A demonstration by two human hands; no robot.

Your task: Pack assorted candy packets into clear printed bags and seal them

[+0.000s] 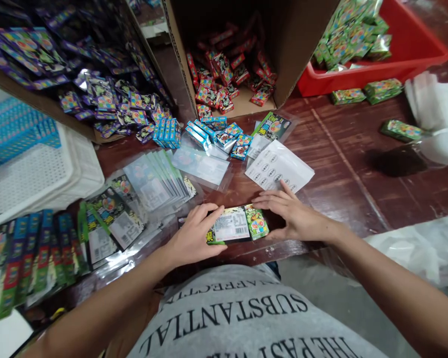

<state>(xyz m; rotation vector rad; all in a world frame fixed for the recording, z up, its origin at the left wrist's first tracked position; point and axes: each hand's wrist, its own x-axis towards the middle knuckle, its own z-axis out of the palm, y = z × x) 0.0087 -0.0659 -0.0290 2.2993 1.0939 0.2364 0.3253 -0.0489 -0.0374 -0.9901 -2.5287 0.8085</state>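
In front of my body lies a black printed card (231, 224) with a white barcode label, at the table's near edge. My left hand (196, 233) grips its left part, fingers along the far side and thumb along the near side. A small green printed box (257, 222) sticks out at the card's right end. Around that box's right end my right hand (293, 216) is curled, fingers at its far side and thumb at its near side. Just beyond my right fingers is a white sheet of oval stickers (280, 166). Whether other boxes are under the card is hidden.
Cartons of purple boxes (100, 94) and red boxes (224, 84) stand at the back. A red tub (373, 72) holds green packs. Blue boxes (167, 133) lie mid-table. Left are fanned printed cards (157, 179), filled packs (30, 253) and a white basket (26, 194).
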